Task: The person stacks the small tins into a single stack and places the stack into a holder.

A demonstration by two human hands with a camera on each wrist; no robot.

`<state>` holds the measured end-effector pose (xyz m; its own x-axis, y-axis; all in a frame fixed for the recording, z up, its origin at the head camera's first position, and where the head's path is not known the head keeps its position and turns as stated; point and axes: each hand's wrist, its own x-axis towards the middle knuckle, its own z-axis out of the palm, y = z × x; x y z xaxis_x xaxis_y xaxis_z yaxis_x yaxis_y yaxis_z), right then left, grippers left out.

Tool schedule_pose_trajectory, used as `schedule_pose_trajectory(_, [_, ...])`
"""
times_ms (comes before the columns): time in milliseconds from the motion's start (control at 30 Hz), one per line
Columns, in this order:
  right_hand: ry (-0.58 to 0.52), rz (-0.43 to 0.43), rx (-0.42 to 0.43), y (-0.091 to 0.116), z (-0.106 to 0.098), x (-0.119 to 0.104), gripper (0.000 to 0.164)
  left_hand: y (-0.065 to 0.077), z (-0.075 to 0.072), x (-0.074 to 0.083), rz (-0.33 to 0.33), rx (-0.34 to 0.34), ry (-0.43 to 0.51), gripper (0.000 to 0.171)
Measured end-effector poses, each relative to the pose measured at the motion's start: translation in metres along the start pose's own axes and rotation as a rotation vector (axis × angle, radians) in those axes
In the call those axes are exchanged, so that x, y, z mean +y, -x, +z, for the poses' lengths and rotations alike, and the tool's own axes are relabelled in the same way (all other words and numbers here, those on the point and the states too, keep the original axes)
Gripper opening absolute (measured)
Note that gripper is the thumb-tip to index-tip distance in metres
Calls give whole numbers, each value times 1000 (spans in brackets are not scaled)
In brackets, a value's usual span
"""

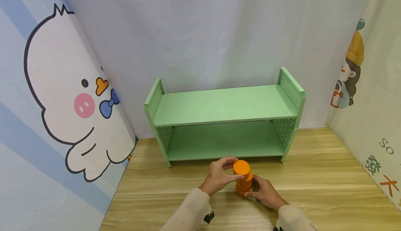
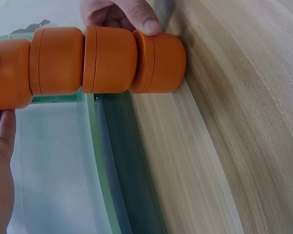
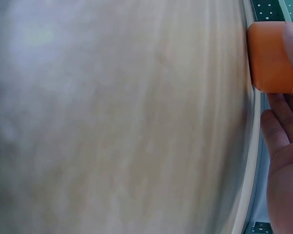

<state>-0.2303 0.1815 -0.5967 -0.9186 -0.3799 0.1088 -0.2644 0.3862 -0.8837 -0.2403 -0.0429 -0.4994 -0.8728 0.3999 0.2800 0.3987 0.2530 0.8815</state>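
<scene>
Two sleeved forearms reach up from the lower edge of the head view onto a wooden tabletop [image 1: 313,175], both hands meeting at a stack of orange round containers [image 1: 243,178]. On the left of the stack, the left hand [image 1: 217,176] curls its fingers and thumb around the upper containers, fingertips on the top one. The stack stands on the table just in front of a green two-tier shelf [image 1: 225,119], and its top container sits slightly off-centre from those beneath. On the right, the right hand [image 1: 266,191] grips the bottom container, fingers wrapped against its side close to the table. The left wrist view shows four containers [image 2: 88,61] one upon another, each with a seam around its middle, and a thumb [image 2: 144,19] pressed on the lowest one where it meets the wood. The right wrist view shows only one orange container [image 3: 273,56] beside the palm [image 3: 283,161]; the rest is blurred tabletop. A cartoon duck panel [image 1: 69,95] flanks the scene at left, a cartoon girl panel [image 1: 351,67] at right.
</scene>
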Motion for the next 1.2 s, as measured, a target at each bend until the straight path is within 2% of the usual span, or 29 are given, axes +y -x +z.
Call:
schedule_pose_trajectory(933, [14,11,10,0,1,2,70,-5,11,0,43,-12,7,59])
schedule_pose_trajectory(1200, [18,17,18,0,1,-1,72,2,7,-4,-22,-22,61,65])
